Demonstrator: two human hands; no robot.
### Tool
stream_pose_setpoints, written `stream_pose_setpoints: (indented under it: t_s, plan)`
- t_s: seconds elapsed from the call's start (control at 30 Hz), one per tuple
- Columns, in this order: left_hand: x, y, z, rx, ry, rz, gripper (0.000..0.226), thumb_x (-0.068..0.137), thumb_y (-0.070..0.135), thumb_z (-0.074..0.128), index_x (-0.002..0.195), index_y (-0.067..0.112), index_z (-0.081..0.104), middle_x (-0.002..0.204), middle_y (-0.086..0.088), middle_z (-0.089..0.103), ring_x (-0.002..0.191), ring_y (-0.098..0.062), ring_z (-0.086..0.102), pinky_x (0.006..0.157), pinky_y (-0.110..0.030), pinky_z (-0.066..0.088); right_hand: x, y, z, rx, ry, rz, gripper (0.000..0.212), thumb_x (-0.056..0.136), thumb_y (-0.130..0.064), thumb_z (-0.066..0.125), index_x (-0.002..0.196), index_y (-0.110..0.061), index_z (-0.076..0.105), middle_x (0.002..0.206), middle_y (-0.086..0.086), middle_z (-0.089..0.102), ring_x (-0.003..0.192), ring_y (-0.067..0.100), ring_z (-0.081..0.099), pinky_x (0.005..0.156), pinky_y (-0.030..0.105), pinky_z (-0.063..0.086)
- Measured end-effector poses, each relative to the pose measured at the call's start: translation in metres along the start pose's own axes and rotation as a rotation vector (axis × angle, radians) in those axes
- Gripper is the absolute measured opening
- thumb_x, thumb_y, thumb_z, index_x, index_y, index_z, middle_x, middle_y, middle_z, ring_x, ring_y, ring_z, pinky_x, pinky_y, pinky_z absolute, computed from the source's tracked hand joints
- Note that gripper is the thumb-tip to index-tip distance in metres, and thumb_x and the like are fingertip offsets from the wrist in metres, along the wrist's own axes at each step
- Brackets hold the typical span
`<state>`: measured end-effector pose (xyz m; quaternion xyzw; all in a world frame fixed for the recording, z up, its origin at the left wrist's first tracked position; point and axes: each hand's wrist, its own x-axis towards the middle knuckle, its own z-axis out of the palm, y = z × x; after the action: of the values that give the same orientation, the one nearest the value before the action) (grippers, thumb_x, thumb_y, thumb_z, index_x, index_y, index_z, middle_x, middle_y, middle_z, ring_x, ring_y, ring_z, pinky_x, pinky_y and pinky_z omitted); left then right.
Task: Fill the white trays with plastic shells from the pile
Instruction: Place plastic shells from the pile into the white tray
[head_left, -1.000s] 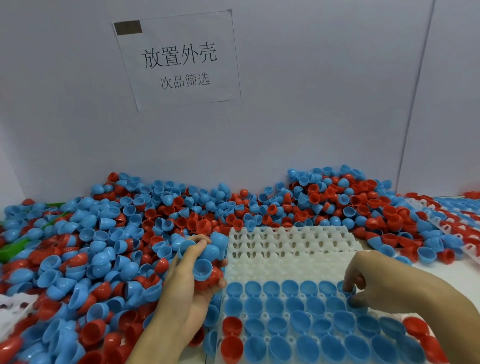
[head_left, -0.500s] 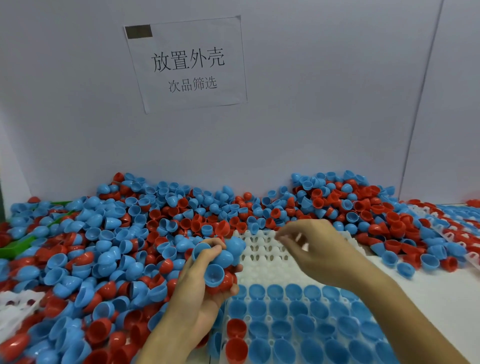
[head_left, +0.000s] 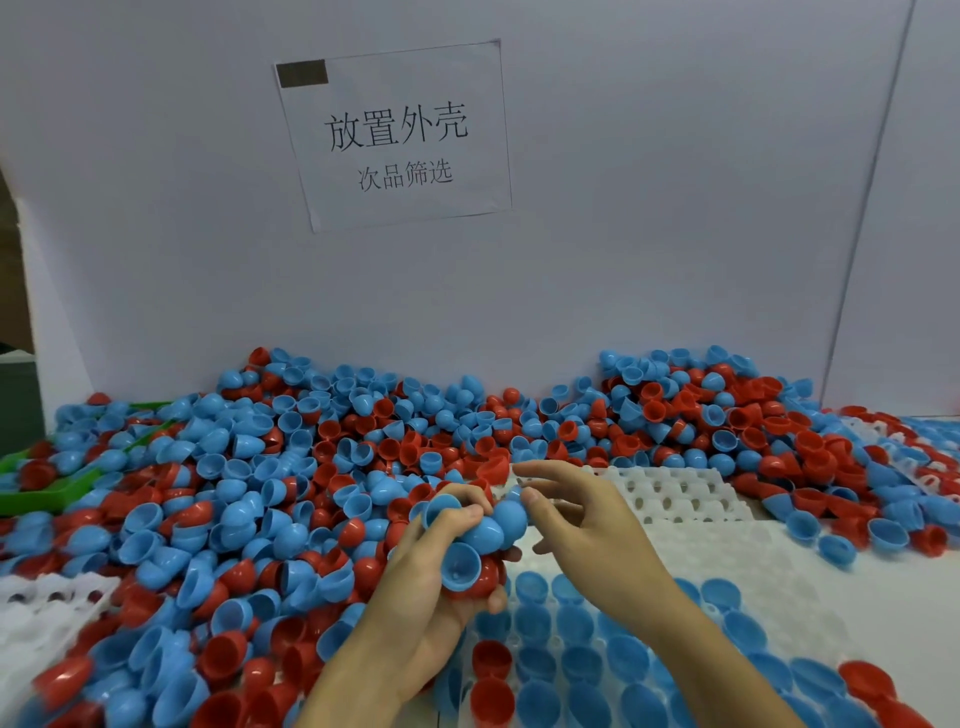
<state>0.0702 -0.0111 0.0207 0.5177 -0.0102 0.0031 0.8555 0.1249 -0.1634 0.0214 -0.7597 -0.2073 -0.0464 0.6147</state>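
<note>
we see bright, even overhead light, soft shadows, wide-angle bending at edges, motion blur on bottom blue and red plastic shells (head_left: 156, 670).

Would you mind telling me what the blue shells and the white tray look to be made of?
Blue shells: thin moulded plastic by the look, smooth with a soft sheen and uniform colour. White tray: probably a softer, slightly translucent matte plastic, moulded into rows of cups.

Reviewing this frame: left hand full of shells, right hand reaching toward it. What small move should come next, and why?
Probably the right hand pinches one blue shell from the handful that the left hand grips, then carries it to an empty pocket of the white tray. Its fingertips are already at that shell, and the tray's far rows are unfilled while the near rows hold shells.
</note>
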Motion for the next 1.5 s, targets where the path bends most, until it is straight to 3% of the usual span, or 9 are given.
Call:
stream_pose_setpoints:
  t_s: [0.2, 0.33, 0.5, 0.67, 0.8, 1.03, 1.17, 1.4, 1.5]
  plan:
    - [0.0, -0.002, -0.004, 0.03, -0.056, 0.011, 0.011, 0.077, 0.016, 0.074, 0.077, 0.014, 0.063, 0.086, -0.016, 0.061, 0.064, -0.021, 0.061, 0.042, -0.029, 0.042, -0.002, 0.001, -0.001, 0.025, 0.038, 0.011, 0.018, 0.099, -0.023, 0.058, 0.11, -0.034, 0.067, 0.104, -0.011, 0.069, 0.094, 0.005, 0.067, 0.071, 0.023, 0.057]
    - [0.003, -0.004, -0.006, 0.155, -0.129, 0.065, 0.017, 0.075, 0.026, 0.073, 0.08, 0.012, 0.063, 0.081, -0.009, 0.059, 0.063, -0.019, 0.06, 0.044, -0.029, 0.044, -0.003, -0.006, -0.004, 0.002, 0.117, -0.136, 0.018, 0.096, -0.027, 0.062, 0.108, -0.04, 0.066, 0.091, -0.013, 0.066, 0.084, 0.007, 0.066, 0.069, 0.018, 0.052]
    - [0.004, -0.006, -0.009, 0.533, -0.177, 0.293, 0.017, 0.079, 0.041, 0.065, 0.079, 0.025, 0.065, 0.082, 0.005, 0.059, 0.079, -0.008, 0.054, 0.074, -0.02, 0.047, -0.004, -0.01, -0.005, -0.155, 0.1, -0.194, 0.017, 0.094, -0.024, 0.066, 0.087, -0.036, 0.076, 0.083, -0.018, 0.072, 0.08, 0.002, 0.067, 0.068, 0.013, 0.05]
    - [0.002, -0.004, -0.01, 0.675, -0.229, 0.327, 0.015, 0.082, 0.04, 0.061, 0.08, 0.026, 0.065, 0.08, 0.009, 0.059, 0.079, -0.003, 0.053, 0.075, -0.013, 0.043, -0.003, -0.01, -0.008, -0.179, 0.076, -0.099, 0.021, 0.089, -0.037, 0.07, 0.073, -0.027, 0.081, 0.067, -0.013, 0.072, 0.07, 0.005, 0.068, 0.065, 0.018, 0.053]
    - [0.001, -0.003, -0.008, 0.702, -0.263, 0.331, 0.02, 0.082, 0.04, 0.06, 0.083, 0.021, 0.066, 0.084, -0.005, 0.06, 0.08, -0.008, 0.054, 0.077, -0.017, 0.045, -0.002, -0.008, -0.012, -0.111, 0.042, -0.009, 0.013, 0.081, -0.039, 0.078, 0.071, -0.031, 0.08, 0.069, -0.012, 0.074, 0.072, 0.002, 0.07, 0.065, 0.016, 0.054]
    - [0.001, -0.005, -0.009, 0.65, -0.205, 0.28, 0.021, 0.077, 0.046, 0.063, 0.08, 0.024, 0.066, 0.091, -0.003, 0.063, 0.081, -0.012, 0.057, 0.071, -0.023, 0.047, 0.0, -0.008, -0.023, 0.027, 0.098, 0.089, 0.006, 0.083, -0.031, 0.078, 0.08, -0.028, 0.081, 0.08, -0.009, 0.077, 0.081, 0.002, 0.07, 0.078, 0.025, 0.055]
    - [0.003, -0.003, -0.014, 0.358, -0.076, 0.182, 0.027, 0.066, 0.04, 0.075, 0.076, 0.016, 0.066, 0.09, -0.014, 0.06, 0.059, -0.027, 0.052, 0.045, -0.031, 0.044, 0.009, -0.013, -0.056, 0.083, 0.226, 0.084, 0.009, 0.087, -0.03, 0.072, 0.091, -0.024, 0.077, 0.084, -0.008, 0.077, 0.082, 0.008, 0.072, 0.073, 0.025, 0.053]
    - [0.007, -0.002, -0.017, 0.154, 0.039, 0.164, 0.008, 0.078, 0.014, 0.073, 0.076, 0.013, 0.065, 0.09, -0.01, 0.064, 0.071, -0.032, 0.053, 0.041, -0.03, 0.043, 0.012, -0.004, -0.128, -0.357, 0.062, 0.04, 0.013, 0.092, -0.028, 0.067, 0.088, -0.038, 0.072, 0.086, -0.029, 0.071, 0.082, -0.007, 0.066, 0.074, 0.02, 0.049]
    - [0.007, 0.0, -0.017, 0.106, 0.049, 0.169, 0.005, 0.079, 0.016, 0.065, 0.077, 0.011, 0.064, 0.095, -0.014, 0.061, 0.076, -0.028, 0.058, 0.041, -0.029, 0.044, 0.0, 0.012, -0.151, -0.534, -0.002, 0.045, 0.013, 0.09, -0.029, 0.069, 0.085, -0.04, 0.072, 0.086, -0.031, 0.07, 0.085, -0.007, 0.065, 0.075, 0.02, 0.051]
